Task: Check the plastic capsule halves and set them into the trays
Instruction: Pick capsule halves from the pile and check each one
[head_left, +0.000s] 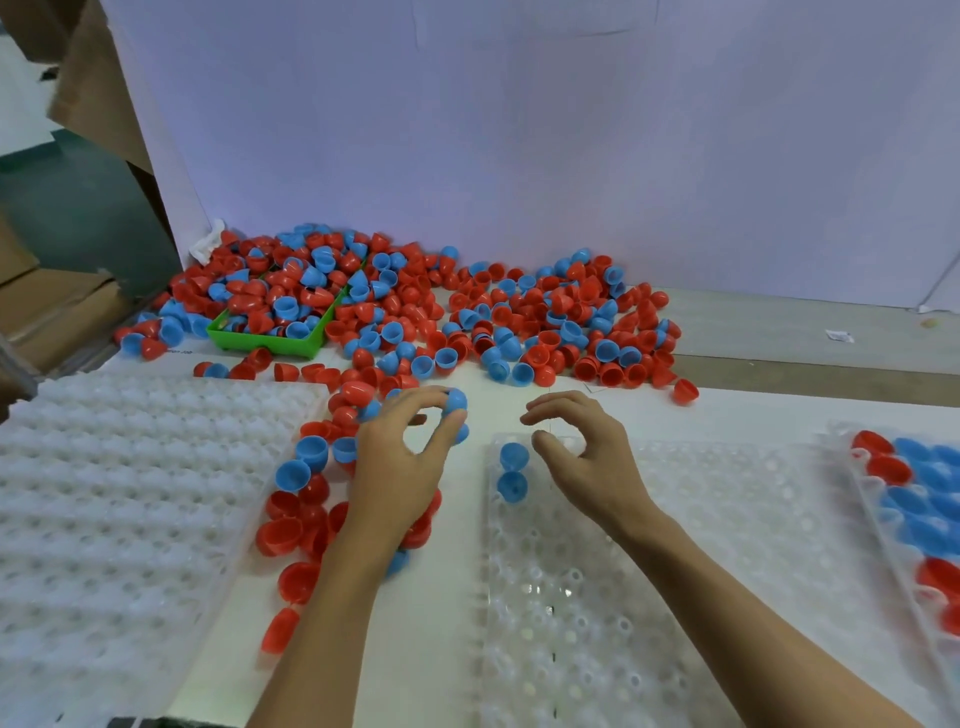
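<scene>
Two bare forearms reach up from the bottom edge, either side of the clear tray's (675, 597) near-left corner. Left hand (405, 462) is palm down beside that tray's left edge, fingers curled, thumb and fingertips pinching a blue capsule half (456, 401) just above a second blue one tucked behind the thumb. Right hand (582, 452) hovers over the tray's far-left corner, fingers loosely bent, thumb apart, holding nothing. Just left of its thumb, two blue halves (513, 470) sit in the tray's first pockets. Loose red and blue halves (301, 499) lie under and left of the left wrist, partly hidden by it. Beyond the tray spreads the big heap (467, 312), burying a green bin (265, 340). Right of the tray, a filled tray (914, 499) is cut off by the frame.
</scene>
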